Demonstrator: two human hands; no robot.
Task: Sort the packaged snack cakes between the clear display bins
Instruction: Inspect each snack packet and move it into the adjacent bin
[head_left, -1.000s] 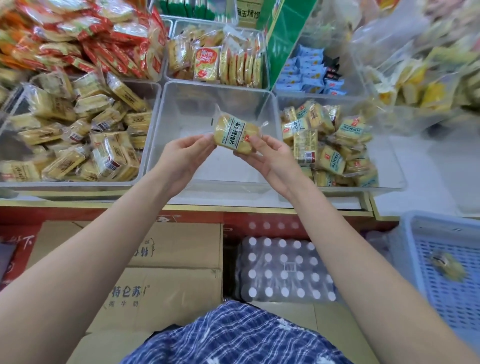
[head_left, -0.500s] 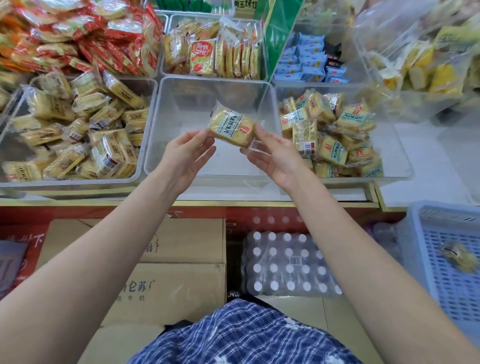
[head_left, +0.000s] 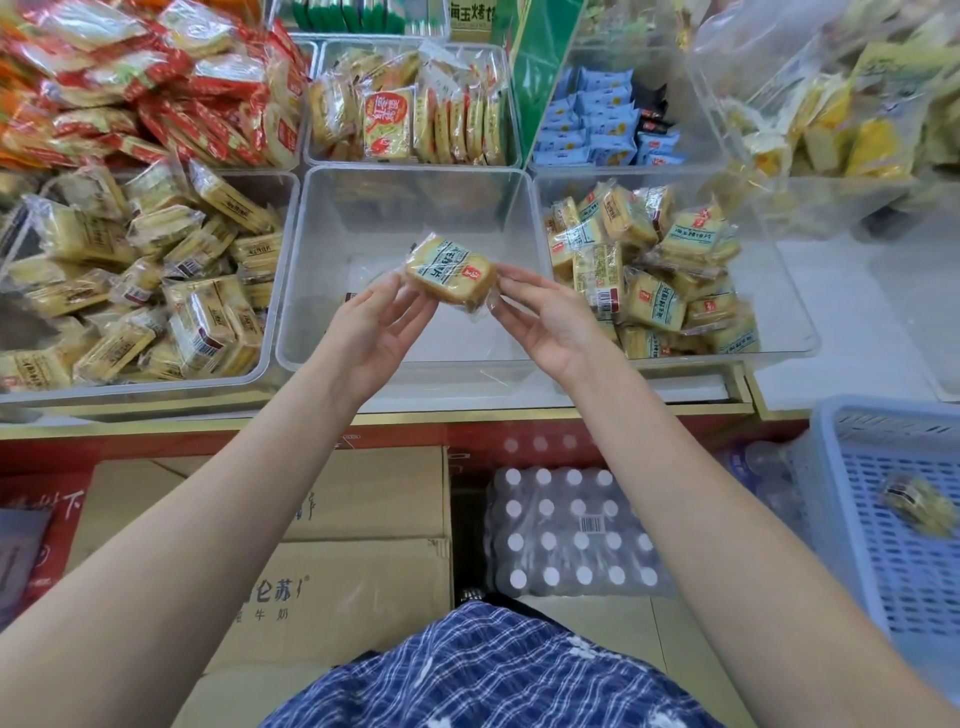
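A yellow snack cake in clear wrap with a teal label (head_left: 451, 273) hangs over the middle clear bin (head_left: 410, 179), which holds nothing else I can see. My left hand (head_left: 376, 332) pinches its left end and my right hand (head_left: 550, 325) pinches the wrapper's right end. The clear bin on the right (head_left: 789, 332) holds several cakes with the same teal label (head_left: 652, 260). The clear bin on the left (head_left: 283, 270) is heaped with yellow cakes bearing a brown label (head_left: 150, 280).
Behind are bins of red-wrapped snacks (head_left: 156, 78), yellow cakes standing on edge (head_left: 415, 109) and blue packets (head_left: 597, 124). A blue plastic basket (head_left: 852, 499) with one packet stands at the lower right. Cardboard boxes (head_left: 337, 566) and a shrink-wrapped bottle pack (head_left: 571, 535) sit below the counter.
The cake has turned in my hands and dropped a little lower over the middle bin. My left hand, which had let go half a second ago, pinches its end again.
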